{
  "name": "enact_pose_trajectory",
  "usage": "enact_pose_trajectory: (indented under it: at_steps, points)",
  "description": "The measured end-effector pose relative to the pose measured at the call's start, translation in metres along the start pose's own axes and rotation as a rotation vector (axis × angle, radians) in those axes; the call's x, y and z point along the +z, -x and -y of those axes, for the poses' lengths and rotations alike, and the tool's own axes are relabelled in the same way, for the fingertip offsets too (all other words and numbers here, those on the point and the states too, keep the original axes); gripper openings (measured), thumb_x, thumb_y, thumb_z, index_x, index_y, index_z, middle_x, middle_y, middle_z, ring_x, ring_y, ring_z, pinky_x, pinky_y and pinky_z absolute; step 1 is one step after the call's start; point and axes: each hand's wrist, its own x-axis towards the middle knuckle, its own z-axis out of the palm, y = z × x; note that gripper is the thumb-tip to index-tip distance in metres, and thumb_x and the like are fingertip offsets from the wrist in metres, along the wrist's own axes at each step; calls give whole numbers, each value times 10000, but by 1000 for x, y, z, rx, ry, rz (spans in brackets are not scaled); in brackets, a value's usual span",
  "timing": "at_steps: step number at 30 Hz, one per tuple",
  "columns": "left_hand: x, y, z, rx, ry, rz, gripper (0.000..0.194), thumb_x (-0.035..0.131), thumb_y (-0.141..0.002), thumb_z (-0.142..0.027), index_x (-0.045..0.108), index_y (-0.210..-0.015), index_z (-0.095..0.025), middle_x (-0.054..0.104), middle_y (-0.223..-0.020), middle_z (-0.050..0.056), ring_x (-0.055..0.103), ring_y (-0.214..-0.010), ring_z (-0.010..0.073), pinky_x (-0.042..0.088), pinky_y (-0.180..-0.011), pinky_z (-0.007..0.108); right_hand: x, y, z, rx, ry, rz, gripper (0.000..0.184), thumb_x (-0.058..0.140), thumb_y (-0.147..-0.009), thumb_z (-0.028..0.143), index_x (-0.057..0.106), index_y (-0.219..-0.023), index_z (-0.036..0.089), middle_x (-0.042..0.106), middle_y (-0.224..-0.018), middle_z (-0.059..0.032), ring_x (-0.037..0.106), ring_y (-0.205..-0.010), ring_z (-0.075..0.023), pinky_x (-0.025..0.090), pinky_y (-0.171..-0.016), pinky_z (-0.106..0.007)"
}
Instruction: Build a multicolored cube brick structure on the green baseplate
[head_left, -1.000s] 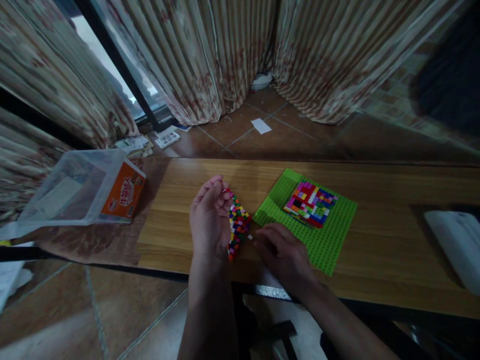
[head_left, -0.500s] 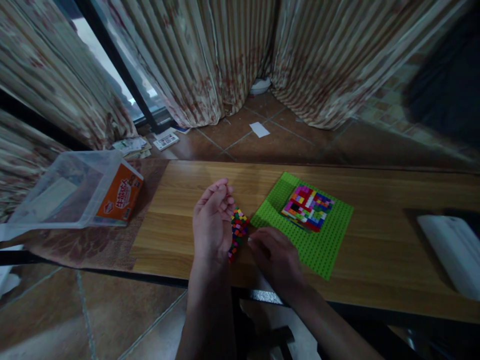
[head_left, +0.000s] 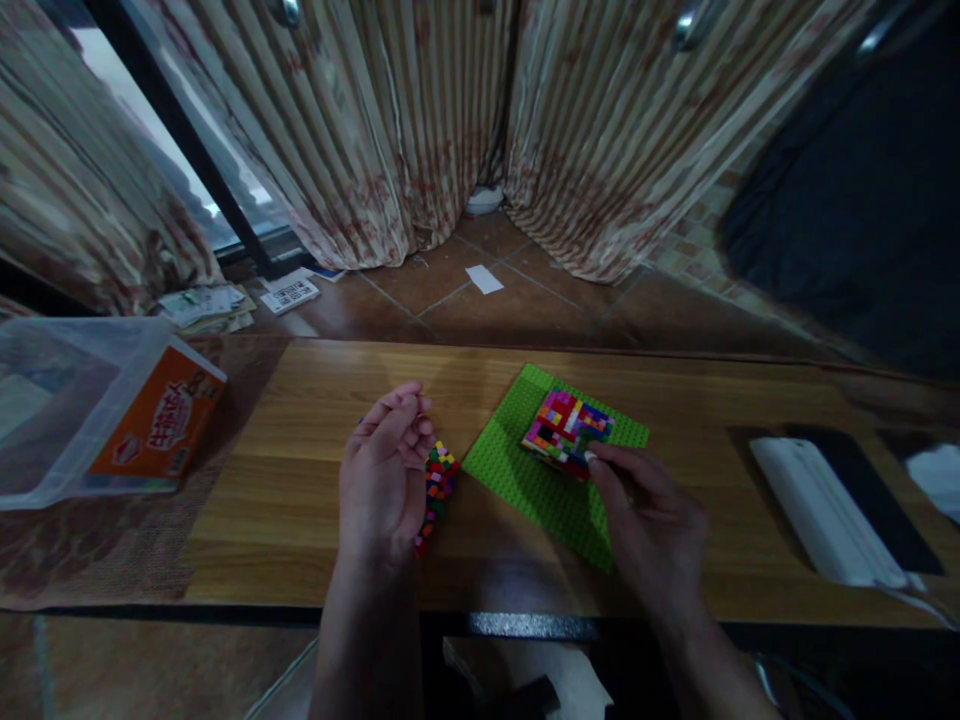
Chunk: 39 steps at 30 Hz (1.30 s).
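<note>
My right hand [head_left: 651, 515] reaches over the green studded baseplate [head_left: 517, 480], thumb and index finger pinched at the near right corner of a square stack of multicoloured building bricks [head_left: 559, 425]. A small whitish piece [head_left: 590, 457], seemingly a building brick, shows at the fingertips. To the left, my left hand [head_left: 384, 470] is held palm up above the table, its fingers curled and the thumb laid against them. Whatever it may hold is hidden. Beside and partly behind it lies a pile of small loose bricks [head_left: 440, 485] in mixed colours.
A clear plastic bin [head_left: 82, 400] with an orange label stands on the left end of the wooden table [head_left: 300, 480]. On the right lie a white oblong object [head_left: 825, 510] and a dark flat one [head_left: 877, 490]. Striped curtains [head_left: 390, 130] hang beyond the tiled floor.
My right hand has moved from beside the loose bricks rightward to the brick stack. My left hand keeps its curled pose. The whole view has shifted slightly to the right.
</note>
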Motion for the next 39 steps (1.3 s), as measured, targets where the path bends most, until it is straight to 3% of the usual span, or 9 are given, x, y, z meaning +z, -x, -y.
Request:
enact_pose_trajectory:
  at_steps: [5,12,27,32,39]
  points:
    - [1,0,-1,-1,-7,-15,123,704,-742,-122,701,-864,-108,660,-765,14,581,-622,58,481,-580,141,-9,-11,-17,52,200,-39,229,633,-867,385,738,-935,193,726,-910,-57,676,-765,-182,535,-691,-314]
    - [1,1,-2,5,-42,7,169,737,-723,-157,694,-883,-122,661,-761,8,584,-623,58,478,-588,143,-3,-19,-23,42,309,-18,292,600,-864,443,742,-902,191,735,-882,-70,650,-698,-184,524,-659,-327]
    - [0,0,1,3,-1,10,144,712,-724,-124,699,-867,-107,652,-759,18,587,-650,67,479,-612,155,0,-23,-24,155,186,-27,342,716,-765,454,751,-961,176,735,-844,-70,657,-704,-197,534,-665,-350]
    - [0,1,0,-2,-5,26,131,707,-732,-127,697,-862,-109,652,-760,17,577,-631,61,470,-592,152,-5,-26,-25,216,107,-91,390,641,-820,494,737,-992,157,752,-907,-101,692,-804,-228,545,-725,-374]
    - [2,1,0,8,-24,23,124,714,-725,-135,697,-847,-118,657,-746,17,572,-612,63,454,-566,155,1,-33,-28,221,154,-75,444,614,-822,523,717,-1027,142,734,-852,-98,659,-699,-203,519,-644,-341]
